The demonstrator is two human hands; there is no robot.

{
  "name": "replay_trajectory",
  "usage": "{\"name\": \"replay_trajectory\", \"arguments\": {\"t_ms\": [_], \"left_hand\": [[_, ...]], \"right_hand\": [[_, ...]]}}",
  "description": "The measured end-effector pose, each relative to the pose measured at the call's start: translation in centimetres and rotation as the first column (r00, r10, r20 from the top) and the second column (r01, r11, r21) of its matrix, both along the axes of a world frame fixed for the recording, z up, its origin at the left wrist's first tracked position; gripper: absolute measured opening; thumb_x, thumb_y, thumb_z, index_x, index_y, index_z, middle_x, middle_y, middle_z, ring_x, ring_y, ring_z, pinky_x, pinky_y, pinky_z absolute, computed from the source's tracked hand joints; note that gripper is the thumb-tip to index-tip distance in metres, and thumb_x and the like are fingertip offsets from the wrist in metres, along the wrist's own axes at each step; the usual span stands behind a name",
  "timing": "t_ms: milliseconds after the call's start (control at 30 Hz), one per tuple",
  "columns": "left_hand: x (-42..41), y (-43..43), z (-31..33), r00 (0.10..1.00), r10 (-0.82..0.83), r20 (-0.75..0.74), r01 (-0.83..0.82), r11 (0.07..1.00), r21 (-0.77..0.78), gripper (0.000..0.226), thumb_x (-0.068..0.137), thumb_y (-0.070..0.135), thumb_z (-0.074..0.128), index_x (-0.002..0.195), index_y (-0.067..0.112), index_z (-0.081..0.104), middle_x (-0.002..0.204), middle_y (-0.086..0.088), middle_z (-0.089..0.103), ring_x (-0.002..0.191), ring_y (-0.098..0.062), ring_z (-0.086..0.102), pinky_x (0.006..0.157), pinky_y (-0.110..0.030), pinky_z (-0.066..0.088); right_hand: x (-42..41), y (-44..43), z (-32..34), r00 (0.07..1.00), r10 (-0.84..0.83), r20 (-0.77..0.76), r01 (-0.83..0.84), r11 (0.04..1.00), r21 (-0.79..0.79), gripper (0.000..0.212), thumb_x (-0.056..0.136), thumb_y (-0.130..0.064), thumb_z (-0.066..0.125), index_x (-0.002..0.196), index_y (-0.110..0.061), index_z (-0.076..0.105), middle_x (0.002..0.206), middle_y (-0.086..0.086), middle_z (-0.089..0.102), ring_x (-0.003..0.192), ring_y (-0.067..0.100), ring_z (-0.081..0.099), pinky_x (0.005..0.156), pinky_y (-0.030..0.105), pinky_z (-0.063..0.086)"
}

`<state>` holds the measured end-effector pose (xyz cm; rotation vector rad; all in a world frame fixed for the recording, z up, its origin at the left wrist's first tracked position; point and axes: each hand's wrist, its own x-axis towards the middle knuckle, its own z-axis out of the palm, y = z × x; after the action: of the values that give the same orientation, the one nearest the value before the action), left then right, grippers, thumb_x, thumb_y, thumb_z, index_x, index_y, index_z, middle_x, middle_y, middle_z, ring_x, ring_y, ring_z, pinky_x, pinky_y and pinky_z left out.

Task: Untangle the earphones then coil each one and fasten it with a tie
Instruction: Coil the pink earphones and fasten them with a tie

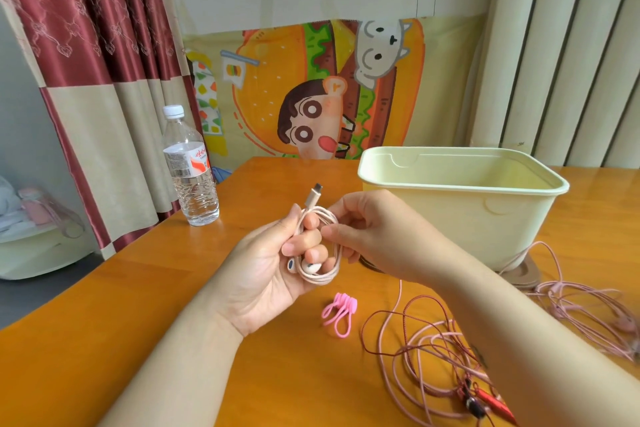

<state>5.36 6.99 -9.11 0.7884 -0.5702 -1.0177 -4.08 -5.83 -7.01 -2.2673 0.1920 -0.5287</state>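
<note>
The pale pink earphones [322, 279] form a small oval coil above the near middle of the glossy orange wooden table [138, 322]. The left hand [266, 263] curls its fingers round the coil; 2 white earbuds [308, 266] sit at its bottom and a metallic USB-C plug [313, 196] sticks up. The right hand [367, 229] pinches the coil's right side. Rubbery pink ties [341, 312] lie nearer on the table. To the right, braided pink and red earphones [426, 350] lie tangled near a smooth pale-yellow plastic tub [460, 215].

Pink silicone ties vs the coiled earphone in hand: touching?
Apart. Head view: the pink ties lie on the table, bare wood showing between them and the coiled earphone the left hand holds.
</note>
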Motion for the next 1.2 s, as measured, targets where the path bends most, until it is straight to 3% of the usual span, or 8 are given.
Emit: {"name": "replay_trajectory", "arguments": {"t_ms": [133, 300, 433, 800, 867, 933, 1033, 1200], "left_hand": [[-0.5, -0.8, -0.6, 0.968, 0.184, 0.168, -0.201, 0.975, 0.094, 0.024, 0.090, 0.031, 0.047, 0.082, 0.009, 0.054, 0.051, 0.006, 0.033, 0.054, -0.011, 0.047, 0.059, -0.024, 0.047], [-0.7, -1.3, -1.5, 0.796, 0.278, 0.538, -0.384, 0.919, 0.092, 0.036, 0.092, 0.042, 0.038, 0.080, 0.013, 0.056, 0.051, 0.010, 0.035, 0.058, -0.007, 0.049, 0.067, -0.025, 0.037], [-0.6, -1.2, -1.7, 0.577, 0.281, 0.767, -0.520, 0.851, 0.080, 0.036, 0.098, 0.038, 0.033, 0.080, 0.020, 0.058, 0.045, 0.014, 0.044, 0.057, 0.003, 0.052, 0.059, -0.008, 0.039], [0.1, -1.2, -2.1, 0.329, 0.285, 0.900, -0.655, 0.755, 0.000, 0.036, 0.098, 0.038, 0.035, 0.080, 0.019, 0.059, 0.058, 0.008, 0.052, 0.053, -0.001, 0.045, 0.053, -0.018, 0.035], [0.2, -1.2, -2.0, 0.364, 0.310, 0.878, -0.632, 0.775, -0.012, 0.037, 0.099, 0.036, 0.035, 0.076, 0.018, 0.057, 0.053, 0.008, 0.049, 0.050, -0.003, 0.043, 0.049, -0.016, 0.033], [0.1, -1.2, -1.8, 0.511, 0.339, 0.790, -0.560, 0.828, 0.007, 0.035, 0.100, 0.035, 0.035, 0.079, 0.022, 0.059, 0.051, 0.011, 0.042, 0.051, -0.005, 0.041, 0.049, -0.016, 0.032], [0.0, -1.1, -1.5, 0.747, 0.320, 0.583, -0.431, 0.901, 0.057, 0.033, 0.099, 0.035, 0.037, 0.088, 0.018, 0.063, 0.055, 0.009, 0.034, 0.049, -0.006, 0.036, 0.048, -0.016, 0.029], [-0.3, -1.1, -1.5, 0.755, 0.272, 0.596, -0.394, 0.916, 0.081, 0.035, 0.099, 0.035, 0.035, 0.089, 0.019, 0.065, 0.052, 0.011, 0.036, 0.048, -0.006, 0.036, 0.048, -0.018, 0.031]], "right_hand": [[0.4, 0.1, -0.6, 0.984, -0.168, 0.063, 0.178, 0.952, -0.250, 0.003, 0.085, -0.016, 0.064, 0.083, -0.015, 0.066, 0.062, -0.007, 0.057, 0.058, 0.011, 0.051, 0.054, 0.017, 0.038], [0.2, -0.3, -0.5, 0.993, -0.104, -0.048, 0.103, 0.994, -0.038, 0.013, 0.088, -0.016, 0.064, 0.075, -0.017, 0.063, 0.064, 0.002, 0.066, 0.053, 0.011, 0.062, 0.050, 0.020, 0.050], [0.2, -0.3, -0.6, 0.989, -0.141, -0.048, 0.134, 0.983, -0.123, 0.014, 0.088, -0.017, 0.061, 0.081, -0.006, 0.064, 0.063, 0.004, 0.067, 0.053, 0.013, 0.063, 0.052, 0.024, 0.050], [0.6, 0.9, -0.7, 0.969, -0.241, 0.049, 0.239, 0.878, -0.414, 0.016, 0.085, -0.010, 0.052, 0.072, -0.018, 0.048, 0.059, -0.009, 0.045, 0.052, 0.008, 0.039, 0.048, 0.019, 0.032], [0.5, 0.5, -0.7, 0.981, -0.194, 0.007, 0.190, 0.951, -0.246, 0.014, 0.087, -0.014, 0.058, 0.074, -0.012, 0.058, 0.059, -0.005, 0.056, 0.050, 0.007, 0.050, 0.048, 0.014, 0.038], [0.3, 0.2, -0.7, 0.996, -0.072, -0.056, 0.076, 0.995, 0.070, 0.009, 0.088, -0.014, 0.063, 0.081, -0.009, 0.066, 0.062, -0.001, 0.065, 0.052, 0.006, 0.061, 0.054, 0.013, 0.048], [0.1, -0.1, -0.8, 0.995, 0.082, -0.051, -0.056, 0.920, 0.388, 0.004, 0.088, -0.008, 0.064, 0.087, -0.010, 0.067, 0.068, 0.004, 0.065, 0.063, 0.012, 0.064, 0.065, 0.019, 0.056], [0.0, 0.2, -0.8, 0.990, 0.144, 0.013, -0.132, 0.869, 0.478, 0.011, 0.087, -0.020, 0.063, 0.085, -0.011, 0.069, 0.071, 0.008, 0.064, 0.066, 0.012, 0.062, 0.067, 0.022, 0.055]]}}
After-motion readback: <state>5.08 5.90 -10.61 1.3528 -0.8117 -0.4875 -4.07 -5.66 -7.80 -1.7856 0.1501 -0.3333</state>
